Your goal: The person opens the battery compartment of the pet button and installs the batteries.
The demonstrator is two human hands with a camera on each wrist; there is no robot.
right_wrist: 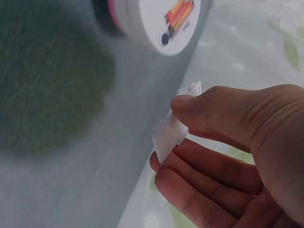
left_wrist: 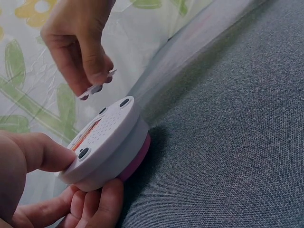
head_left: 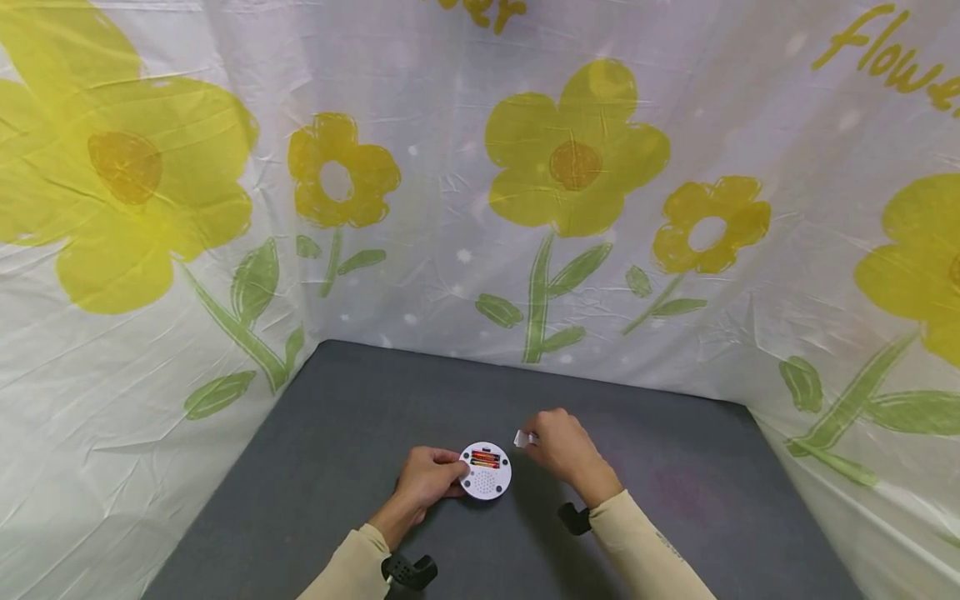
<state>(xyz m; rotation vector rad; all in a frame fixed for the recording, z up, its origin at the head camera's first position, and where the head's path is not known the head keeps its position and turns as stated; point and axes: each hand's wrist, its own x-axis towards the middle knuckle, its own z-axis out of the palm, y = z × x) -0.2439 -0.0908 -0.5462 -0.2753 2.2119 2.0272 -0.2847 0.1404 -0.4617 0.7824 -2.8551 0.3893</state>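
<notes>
A round white device [head_left: 487, 483] with a pink base faces its underside upward, showing dark feet and a dotted speaker grille. My left hand [head_left: 429, 482] grips its left edge, thumb on top and fingers beneath, as the left wrist view shows. Red-and-yellow batteries [head_left: 485, 459] lie in its uncovered compartment. Just right of the device and apart from it, my right hand [head_left: 564, 447] pinches a small white battery cover [right_wrist: 170, 135] between thumb and fingers. In the left wrist view that cover [left_wrist: 96, 88] is above the device.
A dark grey cloth-covered table [head_left: 360, 400] lies under both hands. White curtains with yellow flowers [head_left: 450, 275] hang along its back and sides. A black wrist strap [head_left: 410, 572] sits on the left forearm, another black strap [head_left: 574, 518] on the right.
</notes>
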